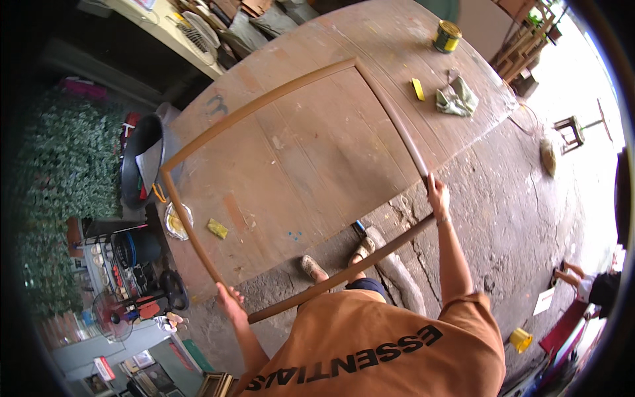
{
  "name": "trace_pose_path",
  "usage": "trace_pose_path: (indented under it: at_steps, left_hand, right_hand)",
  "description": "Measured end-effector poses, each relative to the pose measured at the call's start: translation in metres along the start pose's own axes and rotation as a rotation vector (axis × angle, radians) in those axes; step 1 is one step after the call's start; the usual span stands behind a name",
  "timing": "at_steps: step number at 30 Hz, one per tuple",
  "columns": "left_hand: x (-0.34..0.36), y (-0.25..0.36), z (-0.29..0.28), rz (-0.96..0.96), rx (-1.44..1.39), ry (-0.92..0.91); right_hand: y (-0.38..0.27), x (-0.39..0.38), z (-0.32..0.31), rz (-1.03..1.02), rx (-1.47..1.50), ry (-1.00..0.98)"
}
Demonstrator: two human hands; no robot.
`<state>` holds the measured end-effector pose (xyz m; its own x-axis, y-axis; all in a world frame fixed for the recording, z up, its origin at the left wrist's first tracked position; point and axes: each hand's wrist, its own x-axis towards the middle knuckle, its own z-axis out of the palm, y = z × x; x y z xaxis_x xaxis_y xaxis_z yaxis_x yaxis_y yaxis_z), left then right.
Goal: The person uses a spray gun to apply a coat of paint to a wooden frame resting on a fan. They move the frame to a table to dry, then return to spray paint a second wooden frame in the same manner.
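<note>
A large rectangular brown wooden frame (264,99) lies tilted over the worktable (297,159), its far part over the tabletop and its near bar past the table's front edge, close to my body. My left hand (230,301) is closed round the frame's near left corner. On the other side, my right hand (438,197) grips the right bar close to the near right corner. Through the frame's opening I see the bare tabletop, a yellow-green sponge (217,229) and my feet.
A round dish (178,220) sits by the table's left edge. At the far right are a paint can (448,36), a yellow piece (417,89) and a crumpled rag (457,97). A black basin (143,159) and a fan (112,316) stand left. Another person (595,291) is at right.
</note>
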<state>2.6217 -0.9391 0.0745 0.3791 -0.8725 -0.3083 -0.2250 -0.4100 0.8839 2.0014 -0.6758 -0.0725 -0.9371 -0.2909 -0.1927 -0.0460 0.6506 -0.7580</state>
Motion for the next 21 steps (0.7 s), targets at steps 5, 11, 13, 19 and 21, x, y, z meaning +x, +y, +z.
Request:
trace_pose_path:
  at_steps: [5,11,13,19,21]
  left_hand:
    - [-0.010,0.027,-0.079,0.226,-0.072,0.172]
    - [-0.014,0.034,-0.128,0.327,-0.288,0.274]
    - [-0.018,0.027,-0.146,0.333,-0.333,0.294]
    - [-0.021,-0.007,-0.204,0.312,-0.515,0.358]
    - [-0.029,-0.007,-0.216,0.265,-0.517,0.406]
  right_hand:
    - [-0.039,-0.073,0.037,0.131,0.670,-0.234]
    - [-0.056,-0.110,0.064,0.109,0.894,-0.253]
    - [-0.063,-0.119,0.069,0.093,0.956,-0.282]
    - [-0.084,-0.150,0.076,0.094,1.068,-0.300]
    - [-0.101,-0.167,0.075,0.055,1.030,-0.331]
